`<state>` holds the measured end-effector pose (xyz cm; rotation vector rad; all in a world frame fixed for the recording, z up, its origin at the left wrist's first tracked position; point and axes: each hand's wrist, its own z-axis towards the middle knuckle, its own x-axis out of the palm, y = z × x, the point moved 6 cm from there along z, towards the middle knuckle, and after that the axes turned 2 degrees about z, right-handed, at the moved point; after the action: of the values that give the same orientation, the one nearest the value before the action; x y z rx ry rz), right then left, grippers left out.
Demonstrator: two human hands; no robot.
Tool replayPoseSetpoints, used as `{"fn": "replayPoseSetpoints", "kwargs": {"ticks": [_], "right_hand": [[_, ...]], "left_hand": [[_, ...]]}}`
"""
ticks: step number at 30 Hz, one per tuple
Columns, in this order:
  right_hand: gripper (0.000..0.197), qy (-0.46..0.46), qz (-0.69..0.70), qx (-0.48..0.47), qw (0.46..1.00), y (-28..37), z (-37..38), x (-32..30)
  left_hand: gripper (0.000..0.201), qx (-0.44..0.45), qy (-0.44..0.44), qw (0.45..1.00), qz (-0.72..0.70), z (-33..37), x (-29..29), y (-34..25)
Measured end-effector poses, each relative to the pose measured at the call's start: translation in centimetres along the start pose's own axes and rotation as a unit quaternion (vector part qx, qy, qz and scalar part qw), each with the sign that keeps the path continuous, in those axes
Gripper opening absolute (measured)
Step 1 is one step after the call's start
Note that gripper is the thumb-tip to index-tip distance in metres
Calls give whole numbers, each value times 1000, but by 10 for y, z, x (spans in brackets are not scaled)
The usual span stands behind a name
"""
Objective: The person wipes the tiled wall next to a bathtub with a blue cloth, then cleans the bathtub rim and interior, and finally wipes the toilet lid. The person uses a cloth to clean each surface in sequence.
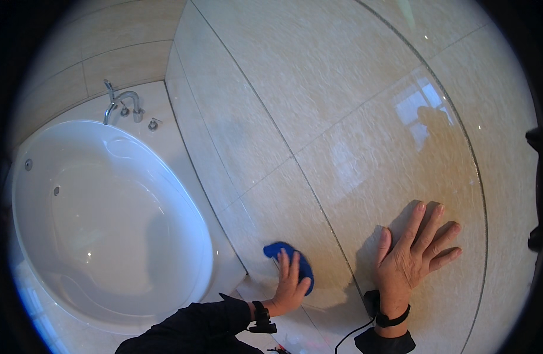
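Observation:
My left hand (288, 289) presses a blue cloth (305, 272) against the beige tiled wall (342, 135), low down beside the bathtub. Its fingers lie over the cloth, which shows past them at the top and on the right. Farther right, my right hand (405, 262) rests palm-down on the same wall with its fingers spread, holding nothing. Dark sleeves and a black wrist strap show on both arms. A thin black cable hangs by the right wrist.
A white oval bathtub (115, 221) fills the left side, set in a pale deck. Chrome taps and a spout (125, 106) stand at its far end. Dark grout lines cross the glossy wall, which reflects a window at upper right.

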<state>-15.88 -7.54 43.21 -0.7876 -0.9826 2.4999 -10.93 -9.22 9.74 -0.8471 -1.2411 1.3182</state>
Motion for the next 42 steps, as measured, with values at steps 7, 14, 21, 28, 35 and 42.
{"fn": "replayPoseSetpoints", "kwargs": {"ticks": [7, 14, 21, 28, 35, 42], "right_hand": [[79, -10, 9, -2, 1000, 5, 4, -5], [81, -23, 11, -12, 1000, 3, 4, -3], [74, -18, -9, -4, 1000, 4, 3, -3], [75, -34, 10, -7, 999, 6, 5, -4], [77, -37, 26, 3, 999, 6, 8, -8], [78, -26, -10, 1, 1000, 7, 9, -8]], "left_hand": [[74, 277, 7, 941, 192, 85, -29, -58], [69, 242, -206, 940, 127, 209, -112, -70], [57, 87, -310, 944, 73, 244, -181, 69], [59, -96, -337, 937, -7, 202, -192, 244], [73, -314, -334, 870, -181, 78, -135, 352], [79, -427, -255, 833, -241, -42, -37, 360]]}}
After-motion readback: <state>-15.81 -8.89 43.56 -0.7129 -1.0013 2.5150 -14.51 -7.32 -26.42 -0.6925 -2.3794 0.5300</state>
